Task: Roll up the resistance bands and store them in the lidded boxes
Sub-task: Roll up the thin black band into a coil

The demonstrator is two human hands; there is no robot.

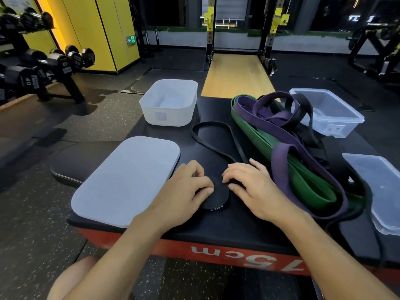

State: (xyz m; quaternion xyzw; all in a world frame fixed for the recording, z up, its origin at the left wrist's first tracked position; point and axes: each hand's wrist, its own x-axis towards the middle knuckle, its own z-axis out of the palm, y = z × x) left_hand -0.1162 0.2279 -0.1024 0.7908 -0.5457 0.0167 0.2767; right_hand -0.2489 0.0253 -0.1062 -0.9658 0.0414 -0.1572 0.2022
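A thin black resistance band (211,135) lies on the black box top, its near end wound into a flat coil (217,194). My left hand (186,187) pinches the coil's left side with curled fingers. My right hand (249,182) grips its right side, fingertips curled onto it. The unrolled part of the band loops away toward an open white box (171,105) at the back. That box's lid (127,180) lies flat at the near left. To the right sits a tangled heap of green (259,135), purple (281,122) and wide black bands (333,161).
A clear box (331,113) stands at the back right and its clear lid (381,191) lies at the near right. The work surface is a red-sided plyo box (216,252) marked 75cm. A dumbbell rack (43,66) stands at left, a squat rack (238,29) behind.
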